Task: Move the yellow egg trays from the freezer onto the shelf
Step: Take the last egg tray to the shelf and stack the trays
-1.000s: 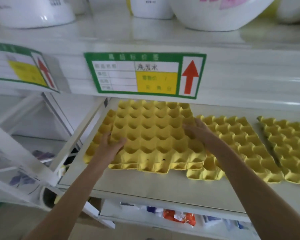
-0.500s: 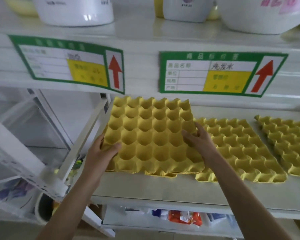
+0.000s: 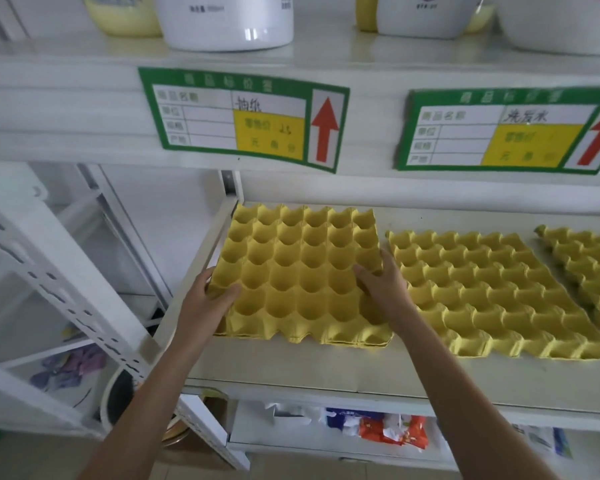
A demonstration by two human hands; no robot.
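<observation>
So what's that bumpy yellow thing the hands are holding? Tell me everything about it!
It is a yellow egg tray, looking like moulded paper pulp, with rows of empty round cups and a wavy edge. It seems to be the top of a small stack, since more edges show underneath at the front. It lies flat at the left end of the pale shelf. The left hand grips its left edge, the right hand its right side. A second tray sits just beside it.
</observation>
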